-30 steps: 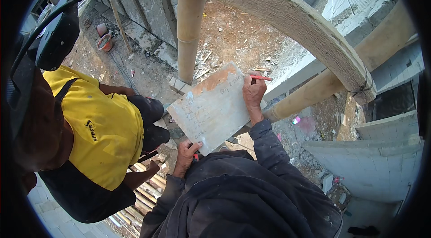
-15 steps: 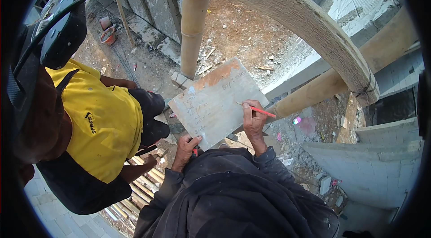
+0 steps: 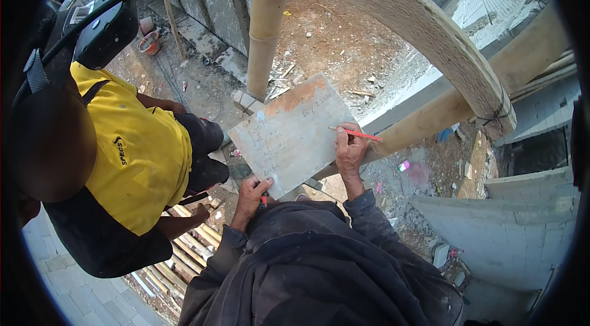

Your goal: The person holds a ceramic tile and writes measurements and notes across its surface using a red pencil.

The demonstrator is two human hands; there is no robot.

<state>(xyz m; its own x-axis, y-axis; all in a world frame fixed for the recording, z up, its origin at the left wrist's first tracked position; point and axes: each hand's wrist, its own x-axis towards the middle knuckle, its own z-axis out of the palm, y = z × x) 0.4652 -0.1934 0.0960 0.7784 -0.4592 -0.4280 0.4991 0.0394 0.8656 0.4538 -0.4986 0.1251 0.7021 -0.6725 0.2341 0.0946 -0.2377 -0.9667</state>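
Observation:
A flat grey board (image 3: 289, 147) with handwriting and a brown-orange stain along its far edge lies tilted in front of my body. My left hand (image 3: 251, 195) grips its near left corner, thumb on top. In my right hand (image 3: 350, 154) is a red pencil (image 3: 364, 136), pinched in the fingers. Its tip is at the right part of the board; whether it touches the surface I cannot tell.
A co-worker in a yellow and black shirt (image 3: 144, 160) is close on my left. Ahead stand a bamboo post (image 3: 264, 37) and a curved rough beam (image 3: 393, 6), with a slanting bamboo pole (image 3: 424, 123) at right. Bamboo poles (image 3: 190, 249) lie below left; an orange bucket (image 3: 149, 43) is farther off.
My right hand and the pencil have shifted slightly away from me along the board. My left hand still holds the corner. The co-worker's head appears farther into view.

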